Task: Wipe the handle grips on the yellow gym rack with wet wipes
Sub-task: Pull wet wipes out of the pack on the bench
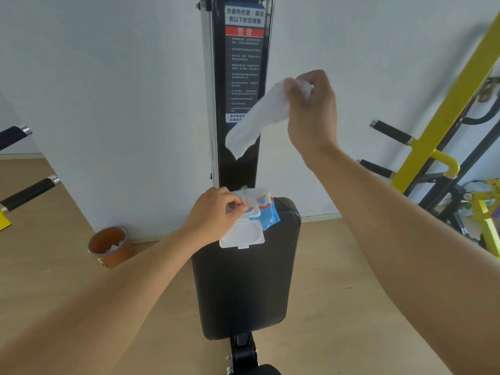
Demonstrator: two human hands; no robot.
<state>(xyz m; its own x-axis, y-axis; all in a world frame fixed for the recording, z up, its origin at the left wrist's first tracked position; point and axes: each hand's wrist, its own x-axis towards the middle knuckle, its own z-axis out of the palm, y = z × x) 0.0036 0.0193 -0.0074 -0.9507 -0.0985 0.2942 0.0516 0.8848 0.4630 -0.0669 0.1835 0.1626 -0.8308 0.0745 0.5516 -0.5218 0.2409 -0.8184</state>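
Two bare forearms reach in over the black padded bench (243, 288). The left hand (213, 212) is down on the wipe pack (259, 212) at the bench's far end, fingertips pinching at the opening, the clear lid (242, 235) flipped open toward the camera. Higher up, the right hand (311, 109) grips a wet wipe (257, 120) bunched in its curled fingers — the sheet hangs free, well clear of the pack. So a wipe is out, but by the look of it no grip is being wiped yet. Further off, the yellow gym rack (443, 115) stands at the right with two black handle grips (392, 132) sticking out, well apart from the wipe. More black grips (29, 193) show at the left edge. An orange bin (109, 249) sits by the wall — the wiping itself looks still ahead.
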